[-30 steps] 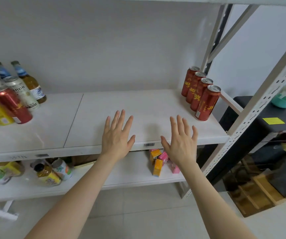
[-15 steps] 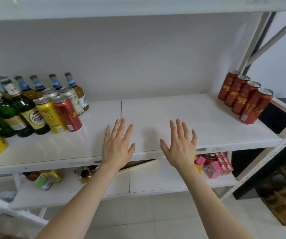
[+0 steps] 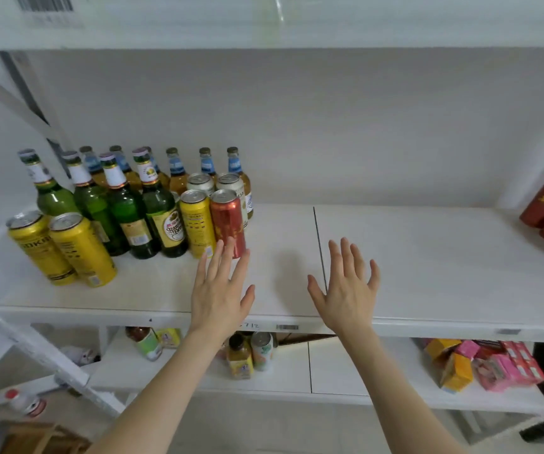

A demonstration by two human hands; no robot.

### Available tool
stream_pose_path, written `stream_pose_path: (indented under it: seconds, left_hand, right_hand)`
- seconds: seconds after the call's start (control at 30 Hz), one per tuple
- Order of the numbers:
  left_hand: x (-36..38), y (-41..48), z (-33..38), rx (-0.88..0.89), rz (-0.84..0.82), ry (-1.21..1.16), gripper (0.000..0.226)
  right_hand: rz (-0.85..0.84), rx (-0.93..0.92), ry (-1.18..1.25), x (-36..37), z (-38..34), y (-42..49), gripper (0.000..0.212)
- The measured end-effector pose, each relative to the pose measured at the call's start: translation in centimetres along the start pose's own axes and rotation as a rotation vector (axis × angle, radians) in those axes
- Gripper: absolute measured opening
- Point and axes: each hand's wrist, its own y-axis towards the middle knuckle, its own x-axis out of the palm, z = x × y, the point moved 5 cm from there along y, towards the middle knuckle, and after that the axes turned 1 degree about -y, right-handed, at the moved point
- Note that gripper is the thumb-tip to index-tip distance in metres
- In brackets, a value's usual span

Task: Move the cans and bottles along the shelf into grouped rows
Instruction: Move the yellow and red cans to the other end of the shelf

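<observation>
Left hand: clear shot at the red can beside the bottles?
Probably yes. The left hand is open, fingertips right at the red can, which stands in front with nothing before it; a yellow can crowds its left side.

A plain white wall (image 3: 362,126) stands behind a white shelf (image 3: 428,257). A thin dark line (image 3: 318,240) splits its board in two. A top board (image 3: 329,24) hangs above, with a barcode sticker (image 3: 48,8). A lower board (image 3: 346,371) sits underneath. The floor (image 3: 297,427) is pale. The light is soft and even.
</observation>
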Motion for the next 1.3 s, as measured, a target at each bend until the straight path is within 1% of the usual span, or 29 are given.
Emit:
stream_pose_path:
  seconds: [0.23, 0.33, 0.5, 0.67, 0.83, 1.03, 1.2, 1.3]
  left_hand:
    - [-1.4, -3.1, -12.8, -0.005, -0.008, 0.007, 0.067]
    - [-2.0, -4.0, -18.0, -0.025, -0.012, 0.028, 0.067]
    - [-2.1, -5.1, -24.7, -0.064, -0.025, 0.034, 0.067]
    - [-1.7, -5.7, -30.3, -0.081, 0.010, 0.028, 0.068]
    - [-1.5, -6.6, -35.5, -0.103, 0.029, -0.031, 0.065]
    - [-1.3, -7.0, -41.4, -0.050, 0.028, -0.067, 0.077]
    - [-0.1, -7.3, -44.4, -0.070, 0.015, -0.106, 0.078]
    - [1.3, -6.9, -44.9, -0.108, -0.029, -0.201, 0.081]
  right_hand:
    - [-0.028, 0.010, 0.023, 2.2, -12.4, -1.1, 0.072]
    - [-0.015, -0.007, 0.042, 2.9, -17.5, -1.4, 0.073]
    - [-0.021, -0.032, 0.077, 4.1, -25.0, -1.1, 0.072]
    - [0.012, -0.072, 0.110, 5.3, -31.3, -0.8, 0.071]
    - [0.006, -0.093, 0.139, 6.2, -36.6, -0.8, 0.074]
    - [0.011, -0.068, 0.166, 6.7, -41.9, -0.1, 0.078]
    - [-0.002, -0.048, 0.261, 7.9, -44.9, 0.2, 0.085]
    - [-0.071, 0.015, 0.384, 9.4, -45.3, 0.6, 0.095]
